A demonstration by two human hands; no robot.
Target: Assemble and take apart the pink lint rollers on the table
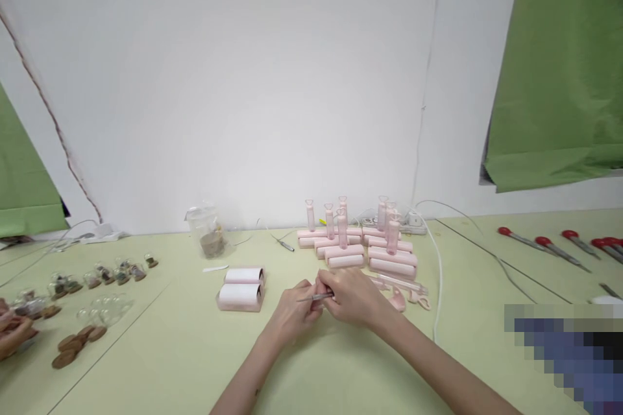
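My left hand [294, 311] and my right hand [353, 295] meet above the pale green table [170, 350], fingers pinched together. Between them lies a thin metal rod [316, 297] that looks like a roller handle's shaft, held by both hands. My right hand's fingers curl over its right end and hide it. Two white lint-roller refills [242, 288] lie just left of my left hand. Behind my right hand stand several pink lint rollers [355, 243], some upright, and loose pink handle parts [403, 292] lie at its right.
A clear plastic cup [208, 233] with brown contents stands at the back. Small glass bottles [104, 272] and corks [73, 343] lie at the left. Red-handled screwdrivers [559, 246] lie at the right. A white cable [440, 266] runs past the rollers. A pixelated patch covers the lower right.
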